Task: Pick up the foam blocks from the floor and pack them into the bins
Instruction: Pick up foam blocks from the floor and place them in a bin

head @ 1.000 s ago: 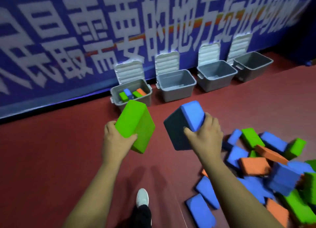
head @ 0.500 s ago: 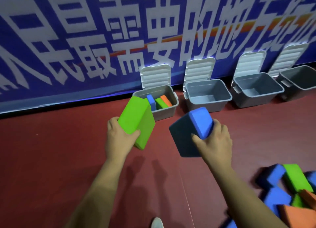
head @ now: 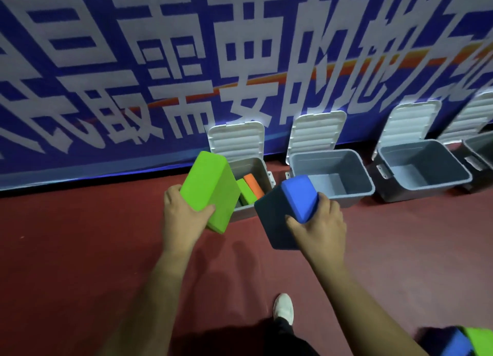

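Observation:
My left hand (head: 184,217) grips a green foam block (head: 210,190) held upright in front of the leftmost grey bin (head: 262,173). That bin holds an orange block (head: 253,186) and a green block (head: 246,194); the held block hides part of its inside. My right hand (head: 320,227) grips a blue foam block (head: 282,211) just right of that bin, in front of the second grey bin (head: 333,179), whose inside shows bare grey walls.
A third grey bin (head: 424,169) and part of a fourth (head: 480,147) stand to the right, white lids (head: 236,139) open against a blue banner wall (head: 160,62). Loose blue and green blocks (head: 464,342) lie at the bottom right on the red floor. My white shoe (head: 284,307) is below.
I have walked closer to the bins, which now look larger and nearer. The pile of blocks has slid out of view to the lower right. Both hands keep their blocks.

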